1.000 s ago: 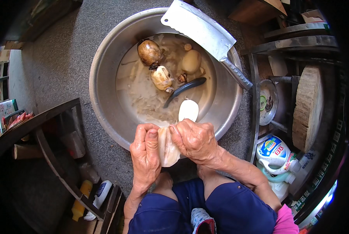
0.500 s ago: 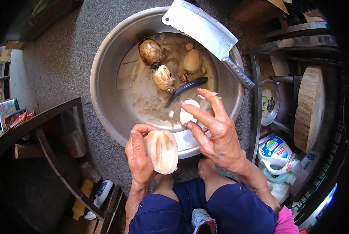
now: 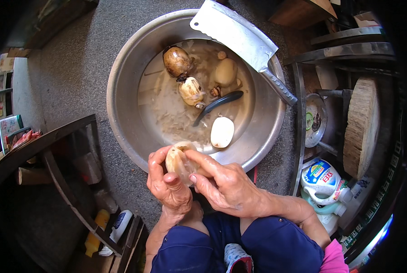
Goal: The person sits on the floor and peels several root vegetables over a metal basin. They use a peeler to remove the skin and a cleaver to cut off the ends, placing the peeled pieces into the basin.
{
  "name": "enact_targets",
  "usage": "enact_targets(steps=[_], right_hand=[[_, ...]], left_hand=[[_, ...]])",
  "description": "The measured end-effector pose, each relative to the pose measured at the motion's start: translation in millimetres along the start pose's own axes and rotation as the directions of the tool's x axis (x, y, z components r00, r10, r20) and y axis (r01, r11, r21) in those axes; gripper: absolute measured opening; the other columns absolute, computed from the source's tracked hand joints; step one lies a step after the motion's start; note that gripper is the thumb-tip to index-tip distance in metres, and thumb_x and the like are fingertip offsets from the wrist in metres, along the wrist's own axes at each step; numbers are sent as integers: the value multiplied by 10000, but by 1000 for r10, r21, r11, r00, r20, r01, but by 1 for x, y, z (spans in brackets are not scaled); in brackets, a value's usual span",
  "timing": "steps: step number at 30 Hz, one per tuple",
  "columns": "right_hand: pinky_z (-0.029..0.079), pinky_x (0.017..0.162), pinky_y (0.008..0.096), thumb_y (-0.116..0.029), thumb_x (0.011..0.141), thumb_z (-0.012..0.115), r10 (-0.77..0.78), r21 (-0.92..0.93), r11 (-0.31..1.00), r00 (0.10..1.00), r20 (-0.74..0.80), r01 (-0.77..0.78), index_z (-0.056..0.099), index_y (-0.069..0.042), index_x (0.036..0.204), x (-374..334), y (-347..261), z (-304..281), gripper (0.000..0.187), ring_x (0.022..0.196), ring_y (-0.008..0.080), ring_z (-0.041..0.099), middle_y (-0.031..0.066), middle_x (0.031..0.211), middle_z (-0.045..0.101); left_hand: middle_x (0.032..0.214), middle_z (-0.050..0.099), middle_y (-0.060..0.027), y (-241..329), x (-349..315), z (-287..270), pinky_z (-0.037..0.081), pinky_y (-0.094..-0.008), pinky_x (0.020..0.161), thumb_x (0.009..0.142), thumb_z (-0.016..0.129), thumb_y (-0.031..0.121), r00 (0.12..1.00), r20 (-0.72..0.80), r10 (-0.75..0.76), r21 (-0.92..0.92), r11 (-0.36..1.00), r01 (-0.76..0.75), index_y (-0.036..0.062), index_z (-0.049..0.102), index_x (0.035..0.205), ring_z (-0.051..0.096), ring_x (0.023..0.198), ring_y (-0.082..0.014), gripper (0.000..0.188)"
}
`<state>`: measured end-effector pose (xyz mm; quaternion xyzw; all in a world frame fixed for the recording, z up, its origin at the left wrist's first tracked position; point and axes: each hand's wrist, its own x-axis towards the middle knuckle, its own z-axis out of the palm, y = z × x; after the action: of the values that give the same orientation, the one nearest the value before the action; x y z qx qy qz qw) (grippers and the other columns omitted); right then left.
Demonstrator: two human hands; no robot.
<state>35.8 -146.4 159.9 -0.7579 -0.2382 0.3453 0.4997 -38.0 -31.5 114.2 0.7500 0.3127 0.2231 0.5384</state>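
Note:
My left hand [image 3: 169, 187] is closed round a pale, peeled piece of lotus root [image 3: 178, 160] at the near rim of a big metal basin [image 3: 126, 132]. The thumb and fingers of my right hand [image 3: 233, 189] press on the same piece from the right. A white peeled lotus root segment [image 3: 222, 132] lies in the cloudy water near them. Farther in are a brown unpeeled segment [image 3: 176, 61], a partly peeled one [image 3: 191, 92] joined to it, and a pale one [image 3: 225, 72]. A dark curved handle [image 3: 219, 105] shows in the water, its other end hidden.
A cleaver [image 3: 237, 36] rests across the basin's far right rim. To the right stand a rack [image 3: 344, 49], a thick round wooden board [image 3: 360, 127] and detergent bottles [image 3: 322, 179]. A wooden frame [image 3: 60, 173] with bottles stands at the left.
My right hand has moved left and down from above the white segment to the piece in my left hand. That piece has been raised and turned toward the basin rim.

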Motion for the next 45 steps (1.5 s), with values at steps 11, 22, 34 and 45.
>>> enact_targets(steps=[11,22,34,45], right_hand=[[501,518,285,-44,884,665,7,3,1000,990,-143,-6,661,53,946,6,11,5,115,593,140,679,139,666,669],[478,517,199,-87,939,641,317,472,866,913,-257,-168,652,30,965,17,0,-29,121,572,64,590,62,716,693],[496,632,399,-253,834,676,-110,-145,984,994,-14,107,713,-2,883,28,24,-27,259,694,298,628,137,767,620],[493,670,452,-193,733,674,-47,-266,953,939,340,144,638,23,707,41,23,-43,220,715,368,624,164,678,614]], left_hand=[[849,633,-80,0,0,-6,484,-285,717,992,310,643,959,175,-223,-82,967,240,-6,631,1007,605,763,-171,724],[894,663,-83,12,18,-6,533,-262,716,1015,292,604,615,328,-717,-409,480,776,9,615,1032,647,768,-151,677],[922,679,-77,0,6,-12,518,-258,758,811,129,872,566,581,-584,-156,603,783,-16,645,1066,645,815,-146,1059],[842,667,-73,-5,0,-20,497,-261,723,694,181,952,462,725,-510,-16,658,752,-49,669,1029,620,809,-129,1163]])
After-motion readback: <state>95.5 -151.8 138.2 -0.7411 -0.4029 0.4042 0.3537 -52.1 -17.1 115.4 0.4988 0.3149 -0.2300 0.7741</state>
